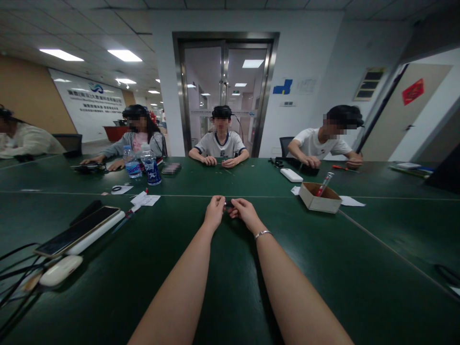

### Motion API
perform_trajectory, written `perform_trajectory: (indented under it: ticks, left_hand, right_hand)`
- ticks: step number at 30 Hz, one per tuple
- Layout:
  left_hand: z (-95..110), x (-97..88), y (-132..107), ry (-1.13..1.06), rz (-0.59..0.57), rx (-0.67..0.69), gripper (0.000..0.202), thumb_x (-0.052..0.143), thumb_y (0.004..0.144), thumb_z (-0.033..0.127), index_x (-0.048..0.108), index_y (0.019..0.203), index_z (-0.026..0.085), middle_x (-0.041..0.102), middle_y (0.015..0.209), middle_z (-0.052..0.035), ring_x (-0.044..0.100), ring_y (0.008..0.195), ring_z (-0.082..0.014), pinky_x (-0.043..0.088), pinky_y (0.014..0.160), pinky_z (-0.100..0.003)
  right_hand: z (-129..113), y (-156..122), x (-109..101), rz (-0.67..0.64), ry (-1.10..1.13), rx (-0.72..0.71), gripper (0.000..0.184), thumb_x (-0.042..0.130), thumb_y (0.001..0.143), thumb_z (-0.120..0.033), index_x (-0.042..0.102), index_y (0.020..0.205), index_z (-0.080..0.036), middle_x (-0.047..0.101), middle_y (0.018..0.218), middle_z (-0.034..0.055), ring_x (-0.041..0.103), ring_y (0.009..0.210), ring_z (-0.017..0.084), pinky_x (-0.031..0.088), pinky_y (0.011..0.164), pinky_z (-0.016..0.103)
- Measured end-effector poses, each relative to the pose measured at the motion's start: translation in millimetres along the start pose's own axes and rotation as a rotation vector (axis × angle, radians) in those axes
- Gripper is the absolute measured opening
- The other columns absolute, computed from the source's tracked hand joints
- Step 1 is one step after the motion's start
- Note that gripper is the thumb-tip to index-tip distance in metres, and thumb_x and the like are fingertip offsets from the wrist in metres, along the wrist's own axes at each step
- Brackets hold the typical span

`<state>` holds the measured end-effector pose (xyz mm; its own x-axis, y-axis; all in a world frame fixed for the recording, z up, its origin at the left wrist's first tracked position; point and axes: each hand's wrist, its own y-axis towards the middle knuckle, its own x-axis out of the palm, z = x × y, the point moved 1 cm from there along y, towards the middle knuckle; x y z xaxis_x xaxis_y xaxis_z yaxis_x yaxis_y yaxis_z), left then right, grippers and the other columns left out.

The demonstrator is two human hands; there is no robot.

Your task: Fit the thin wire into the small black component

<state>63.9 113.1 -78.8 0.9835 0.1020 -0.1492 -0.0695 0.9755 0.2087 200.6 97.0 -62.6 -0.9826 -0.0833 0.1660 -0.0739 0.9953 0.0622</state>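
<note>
Both my arms reach forward over the green table (237,268). My left hand (215,211) is closed in a pinch at one end of a small dark object (228,204). At the object's other end, the fingers of my right hand (244,212) are closed on it too. The object is too small to name, and my fingertips hide much of it. It is held just above the tabletop, between the two hands. A silver bracelet is around my right wrist.
To the left lie a phone (81,230), a white case (62,270) and cables. Two water bottles (151,167) stand farther back. A small box (319,200) with a red tube is at the right, near a white power bank (291,175). Several people sit across the table.
</note>
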Motion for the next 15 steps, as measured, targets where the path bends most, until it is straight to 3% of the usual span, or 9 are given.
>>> perform_trajectory:
  ticks: [15]
  left_hand:
    - [0.5, -0.2, -0.4, 0.035, -0.016, -0.009, 0.024, 0.048, 0.085, 0.035, 0.059, 0.102, 0.021, 0.058, 0.075, -0.0006, 0.051, 0.059, -0.0118, 0.041, 0.058, -0.022]
  right_hand:
    - [-2.7, -1.8, 2.2, 0.007, -0.008, 0.012, 0.017, 0.066, 0.085, -0.029, 0.061, 0.079, -0.014, 0.065, 0.058, 0.0034, 0.060, 0.044, 0.011, 0.049, 0.042, 0.016]
